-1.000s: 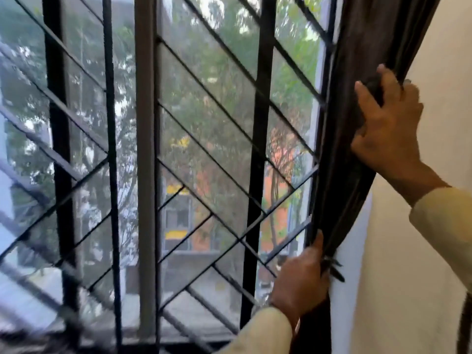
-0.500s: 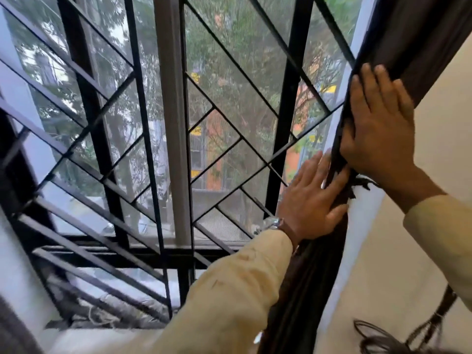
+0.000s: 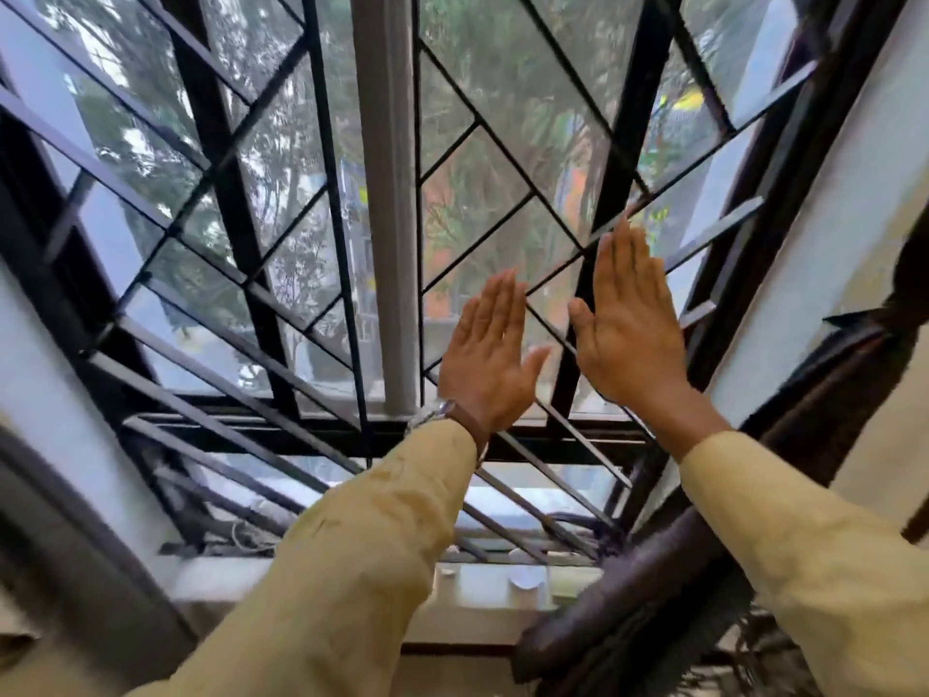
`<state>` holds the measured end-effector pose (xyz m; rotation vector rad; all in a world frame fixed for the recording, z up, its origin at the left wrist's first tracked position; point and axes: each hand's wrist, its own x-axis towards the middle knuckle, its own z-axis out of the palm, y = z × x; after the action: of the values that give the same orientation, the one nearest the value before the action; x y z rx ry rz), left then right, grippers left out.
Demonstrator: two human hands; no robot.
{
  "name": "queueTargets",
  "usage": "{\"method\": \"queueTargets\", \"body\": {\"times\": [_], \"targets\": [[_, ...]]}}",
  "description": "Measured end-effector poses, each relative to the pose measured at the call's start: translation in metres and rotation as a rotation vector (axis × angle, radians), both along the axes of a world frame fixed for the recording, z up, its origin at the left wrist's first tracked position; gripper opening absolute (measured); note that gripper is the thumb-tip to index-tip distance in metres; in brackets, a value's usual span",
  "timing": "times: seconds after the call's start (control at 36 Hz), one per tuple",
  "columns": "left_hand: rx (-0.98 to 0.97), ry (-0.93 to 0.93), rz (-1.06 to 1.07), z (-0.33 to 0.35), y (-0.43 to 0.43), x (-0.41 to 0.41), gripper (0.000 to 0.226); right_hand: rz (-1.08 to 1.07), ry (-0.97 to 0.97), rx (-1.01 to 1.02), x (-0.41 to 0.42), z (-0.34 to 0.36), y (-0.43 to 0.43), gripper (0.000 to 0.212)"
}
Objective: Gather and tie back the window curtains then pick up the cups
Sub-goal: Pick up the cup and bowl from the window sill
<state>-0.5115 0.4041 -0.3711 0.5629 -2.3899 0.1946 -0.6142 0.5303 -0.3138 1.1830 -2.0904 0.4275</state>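
My left hand (image 3: 485, 354) and my right hand (image 3: 628, 324) are raised side by side before the window grille (image 3: 618, 158). Both are flat with straight fingers and hold nothing. The dark brown curtain (image 3: 784, 394) hangs gathered in a narrow bundle along the window's right edge, apart from both hands. A dark tie (image 3: 900, 299) appears to wrap it at the far right. Its lower part (image 3: 618, 611) slants under my right sleeve. Two small white round objects (image 3: 525, 578) sit on the sill below; I cannot tell whether they are cups.
Black diagonal bars and a grey upright post (image 3: 384, 203) fill the window, with trees outside. A pale wall (image 3: 849, 183) lies right of the curtain. A dark blurred band (image 3: 85, 555) crosses the lower left. The sill (image 3: 482, 596) runs beneath the grille.
Both hands have let go of the curtain and moved left, now flat and apart from it in front of the grille. The view has tilted down, showing the sill.
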Motion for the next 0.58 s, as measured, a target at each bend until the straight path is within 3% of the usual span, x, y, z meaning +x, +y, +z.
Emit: {"method": "queueTargets", "body": {"times": [0.31, 0.58], "targets": [[0.236, -0.082, 0.062, -0.08, -0.028, 0.031, 0.073, -0.046, -0.296, 0.199, 0.027, -0.1, -0.037, 0.071], [0.268, -0.191, 0.051, -0.146, -0.047, 0.045, 0.071, -0.128, -0.421, 0.315, 0.033, -0.179, -0.05, 0.069]]}}
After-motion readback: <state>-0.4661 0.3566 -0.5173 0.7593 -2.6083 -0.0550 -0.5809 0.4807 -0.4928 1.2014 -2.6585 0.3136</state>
